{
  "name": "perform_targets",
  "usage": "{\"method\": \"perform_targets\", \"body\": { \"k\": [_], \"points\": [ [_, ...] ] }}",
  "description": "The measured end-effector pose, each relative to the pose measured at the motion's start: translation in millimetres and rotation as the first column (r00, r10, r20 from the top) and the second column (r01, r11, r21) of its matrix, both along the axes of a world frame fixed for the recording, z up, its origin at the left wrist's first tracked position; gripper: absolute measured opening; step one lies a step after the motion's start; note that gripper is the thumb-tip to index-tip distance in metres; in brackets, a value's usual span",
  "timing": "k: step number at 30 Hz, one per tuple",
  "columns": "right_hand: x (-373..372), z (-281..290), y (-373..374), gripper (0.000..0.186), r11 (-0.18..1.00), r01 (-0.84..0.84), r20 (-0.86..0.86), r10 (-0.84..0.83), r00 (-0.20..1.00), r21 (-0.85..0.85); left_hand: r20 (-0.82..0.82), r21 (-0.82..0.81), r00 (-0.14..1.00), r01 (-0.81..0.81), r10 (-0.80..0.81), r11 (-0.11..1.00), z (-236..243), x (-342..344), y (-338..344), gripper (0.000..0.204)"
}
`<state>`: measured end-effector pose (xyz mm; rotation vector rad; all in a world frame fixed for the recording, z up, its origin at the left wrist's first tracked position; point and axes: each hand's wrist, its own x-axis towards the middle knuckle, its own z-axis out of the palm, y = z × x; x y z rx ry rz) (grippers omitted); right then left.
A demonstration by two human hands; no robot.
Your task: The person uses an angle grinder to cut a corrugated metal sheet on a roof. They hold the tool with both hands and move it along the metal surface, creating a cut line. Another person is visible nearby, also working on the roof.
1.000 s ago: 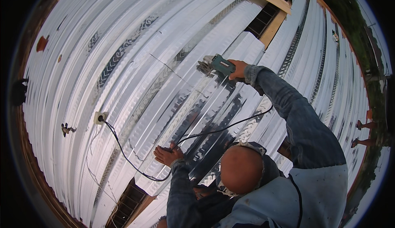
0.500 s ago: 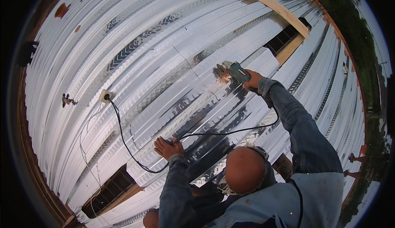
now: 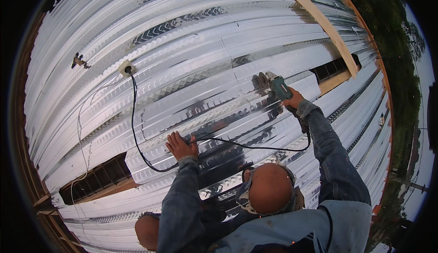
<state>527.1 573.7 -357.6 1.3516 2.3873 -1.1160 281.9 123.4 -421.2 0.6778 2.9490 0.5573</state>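
My right hand (image 3: pixel 293 98) grips a green angle grinder (image 3: pixel 279 87), its disc end low over a ridged silver metal sheet (image 3: pixel 214 93) beside a thin dark line across it. My left hand (image 3: pixel 181 145) rests on the sheet with fingers spread, next to the grinder's black cable (image 3: pixel 242 145). That cable loops to a pale socket block (image 3: pixel 124 71). A few spark specks show near my sleeve. My bare knee (image 3: pixel 269 189) shows through frayed cloth at the bottom, below both hands.
Long openings (image 3: pixel 98 177) with dark framing show at lower left and right of the sheets (image 3: pixel 182 43). A wooden plank (image 3: pixel 319 15) lies across the upper right. A white wire (image 3: pixel 80 125) runs at left, near a small dark object (image 3: pixel 80 61). Orange edging and greenery line the right.
The view has turned, tilting the ridges flatter and shifting the socket upward. The grinder sits further right in the picture. Bright sparks at its disc half a second ago are gone.
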Motion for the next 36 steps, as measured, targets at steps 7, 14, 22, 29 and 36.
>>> {"method": "perform_targets", "body": {
  "k": [7,14,22,29,36],
  "points": [
    [-3.8,6.3,0.4,0.092,0.999,-0.034,-0.016,0.034,0.999,-0.014,0.0,-0.007,1.0,0.003,-0.003,1.0,-5.3,-0.3,-3.2,0.072],
    [-8.1,8.6,-0.4,0.09,0.999,-0.026,-0.029,0.025,0.999,-0.023,-0.011,0.004,1.0,0.008,-0.008,1.0,-6.7,-0.7,-3.4,0.072],
    [-11.3,10.1,-1.8,0.087,0.999,-0.028,-0.082,0.025,0.996,-0.038,-0.02,-0.026,1.0,0.007,-0.007,1.0,-6.1,-1.3,-3.3,0.073],
    [-13.9,4.8,2.4,0.086,1.0,-0.026,-0.061,0.026,0.998,-0.003,0.007,-0.027,1.0,-0.002,0.003,1.0,-4.0,-2.4,-2.3,0.073],
    [-13.5,-0.1,1.7,0.085,0.997,0.043,-0.085,-0.049,0.995,-0.069,0.012,-0.028,1.0,-0.006,0.006,1.0,1.8,-2.8,0.1,0.073]
  ]
}}
